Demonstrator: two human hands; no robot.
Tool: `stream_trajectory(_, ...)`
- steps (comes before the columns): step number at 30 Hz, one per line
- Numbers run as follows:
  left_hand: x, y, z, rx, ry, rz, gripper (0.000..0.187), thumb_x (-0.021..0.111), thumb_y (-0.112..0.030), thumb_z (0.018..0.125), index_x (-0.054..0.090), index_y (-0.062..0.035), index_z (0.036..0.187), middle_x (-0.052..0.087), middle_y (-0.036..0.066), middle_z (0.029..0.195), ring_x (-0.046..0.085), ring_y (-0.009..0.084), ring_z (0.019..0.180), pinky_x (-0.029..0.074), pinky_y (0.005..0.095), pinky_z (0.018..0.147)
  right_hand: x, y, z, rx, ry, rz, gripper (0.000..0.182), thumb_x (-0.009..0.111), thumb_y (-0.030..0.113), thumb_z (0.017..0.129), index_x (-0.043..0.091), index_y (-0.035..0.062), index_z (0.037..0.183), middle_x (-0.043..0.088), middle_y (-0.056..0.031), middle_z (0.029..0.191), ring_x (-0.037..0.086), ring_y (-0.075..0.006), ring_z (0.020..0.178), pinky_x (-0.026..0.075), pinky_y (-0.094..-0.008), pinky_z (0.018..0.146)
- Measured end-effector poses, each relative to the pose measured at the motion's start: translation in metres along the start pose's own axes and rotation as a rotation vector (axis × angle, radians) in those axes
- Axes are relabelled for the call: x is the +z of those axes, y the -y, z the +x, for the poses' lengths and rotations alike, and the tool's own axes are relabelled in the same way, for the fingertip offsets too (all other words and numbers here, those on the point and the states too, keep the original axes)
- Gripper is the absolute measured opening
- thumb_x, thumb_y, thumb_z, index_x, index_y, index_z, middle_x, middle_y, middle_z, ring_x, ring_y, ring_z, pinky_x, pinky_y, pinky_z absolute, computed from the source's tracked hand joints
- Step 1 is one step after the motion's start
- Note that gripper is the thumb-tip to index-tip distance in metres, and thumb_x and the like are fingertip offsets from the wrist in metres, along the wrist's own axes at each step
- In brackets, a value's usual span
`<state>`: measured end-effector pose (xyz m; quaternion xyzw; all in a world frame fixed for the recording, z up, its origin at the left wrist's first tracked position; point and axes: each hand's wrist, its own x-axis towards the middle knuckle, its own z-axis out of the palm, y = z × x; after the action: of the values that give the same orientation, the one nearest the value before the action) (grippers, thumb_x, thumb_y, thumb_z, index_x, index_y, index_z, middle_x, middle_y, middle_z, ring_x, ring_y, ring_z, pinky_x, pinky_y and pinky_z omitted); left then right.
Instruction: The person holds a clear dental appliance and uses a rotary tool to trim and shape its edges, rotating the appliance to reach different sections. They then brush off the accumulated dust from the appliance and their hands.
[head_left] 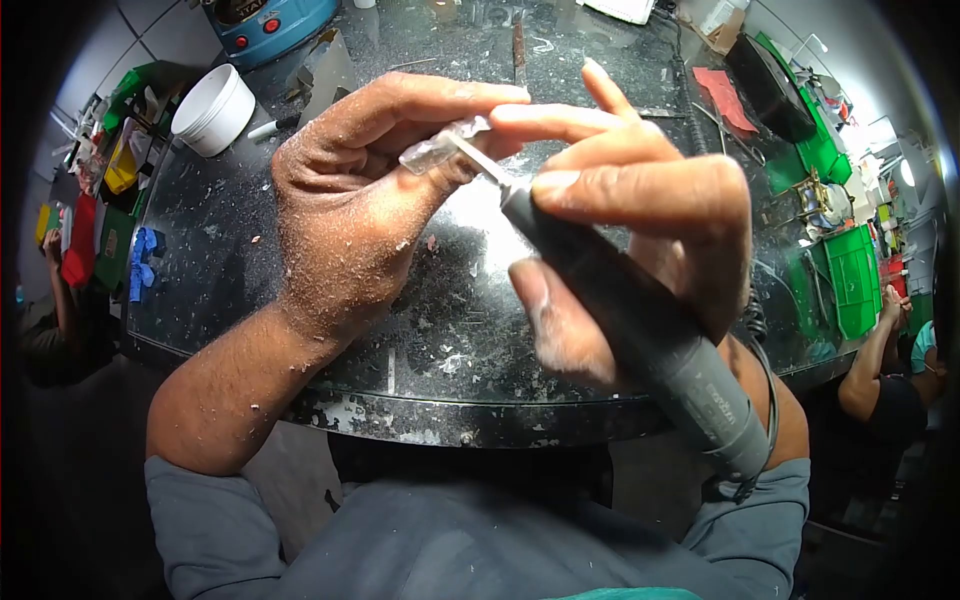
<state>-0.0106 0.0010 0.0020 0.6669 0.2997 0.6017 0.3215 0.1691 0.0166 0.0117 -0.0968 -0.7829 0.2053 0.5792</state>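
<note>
My left hand (365,190), dusted with pale shavings, pinches a small clear plastic piece (432,152) between thumb and fingers. A dark grey rotary tool (640,310) lies in my right hand (650,210), gripped near its nose like a pen. Its thin metal bit (480,160) meets the clear piece at the end nearest my fingertips. The exact contact point is too small to make out. From the tool's rear end a black cord (768,370) runs up beside my right forearm.
Dust covers the black table (440,350). Around it are a white tub (214,110), a marker (272,128), a blue machine (270,30), a red cloth (725,98), scissors (728,130) and a green bin (850,280). Other people's arms (870,350) show at both sides.
</note>
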Motion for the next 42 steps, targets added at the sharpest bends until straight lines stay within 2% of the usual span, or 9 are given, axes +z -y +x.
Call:
stream_trajectory(3,0.000,-0.001,0.001,0.009,0.013,0.042,0.020,0.058,0.002,0.087,0.061,0.0032,0.107,0.065,0.019,0.110,0.063,0.0251,0.106,0.050,0.0347,0.094,-0.006,-0.003,0.007,-0.082,0.159,-0.088,0.021,0.073,0.000,0.058,0.068,0.0127,0.074,0.068,-0.0051,0.093,0.065,-0.0225,0.100,0.021,-0.0561,0.111)
stream_trajectory(6,0.004,0.001,0.001,0.046,-0.009,-0.080,0.023,0.065,0.001,0.085,0.061,0.0026,0.107,0.066,0.018,0.110,0.064,0.0234,0.104,0.050,0.0331,0.093,0.001,-0.007,-0.001,-0.108,-0.062,0.099,0.050,0.077,-0.002,0.059,0.059,0.0055,0.105,0.066,-0.0054,0.094,0.065,-0.0224,0.098,0.021,-0.0577,0.110)
stream_trajectory(7,0.005,-0.002,0.003,0.081,-0.016,-0.075,0.024,0.066,0.001,0.084,0.061,0.0025,0.107,0.066,0.018,0.108,0.064,0.0228,0.103,0.050,0.0328,0.093,-0.010,-0.009,0.001,-0.152,-0.002,-0.053,0.059,0.078,-0.005,0.063,0.050,0.0007,0.115,0.065,-0.0073,0.097,0.066,-0.0193,0.091,0.040,-0.0468,0.101)
stream_trajectory(9,0.004,-0.011,0.000,0.041,-0.008,0.132,0.023,0.063,0.005,0.084,0.061,0.0035,0.107,0.066,0.017,0.106,0.063,0.0220,0.103,0.050,0.0326,0.093,-0.003,-0.013,0.001,-0.110,-0.044,-0.008,0.039,0.065,0.006,0.087,0.040,0.0011,0.117,0.060,-0.0135,0.094,0.065,-0.0217,0.082,0.052,-0.0419,0.086)
stream_trajectory(10,0.005,-0.012,0.000,0.026,-0.034,0.140,0.023,0.062,0.007,0.084,0.061,0.0042,0.107,0.066,0.017,0.106,0.063,0.0214,0.103,0.050,0.0318,0.093,-0.009,-0.013,0.007,-0.152,0.034,-0.096,0.033,0.062,-0.001,0.088,0.044,-0.0011,0.116,0.060,-0.0138,0.096,0.065,-0.0199,0.082,0.055,-0.0316,0.077)
stream_trajectory(19,-0.003,-0.008,0.000,0.093,-0.054,0.308,0.027,0.066,0.008,0.080,0.060,0.0044,0.106,0.064,0.013,0.104,0.063,0.0168,0.098,0.051,0.0280,0.089,0.002,-0.016,0.000,-0.030,-0.041,0.036,0.041,0.079,-0.001,0.070,0.060,-0.0003,0.106,0.062,-0.0081,0.099,0.064,-0.0135,0.085,0.053,-0.0231,0.072)
stream_trajectory(27,0.005,-0.012,0.002,0.006,0.078,0.260,0.026,0.065,0.000,0.086,0.060,0.0039,0.110,0.065,0.012,0.103,0.063,0.0168,0.097,0.047,0.0291,0.092,-0.010,0.001,0.016,0.060,-0.096,-0.030,0.034,0.070,-0.004,0.080,0.055,0.0010,0.110,0.064,-0.0114,0.103,0.067,-0.0183,0.087,0.050,-0.0304,0.083)
stream_trajectory(34,0.007,-0.008,0.002,-0.201,0.082,-0.233,0.025,0.058,-0.008,0.092,0.060,0.0035,0.114,0.066,0.014,0.106,0.064,0.0173,0.100,0.048,0.0310,0.094,-0.018,0.002,0.019,0.146,-0.028,-0.026,0.034,0.068,-0.001,0.082,0.053,0.0001,0.112,0.063,-0.0123,0.102,0.067,-0.0192,0.087,0.051,-0.0310,0.083)
stream_trajectory(42,0.009,-0.016,0.000,-0.139,-0.016,-0.078,0.025,0.065,-0.003,0.086,0.062,0.0020,0.111,0.067,0.013,0.104,0.065,0.0178,0.096,0.049,0.0297,0.092,-0.018,0.004,0.018,0.159,-0.010,-0.041,0.033,0.065,0.002,0.084,0.051,-0.0008,0.114,0.062,-0.0133,0.100,0.067,-0.0201,0.087,0.052,-0.0317,0.083)
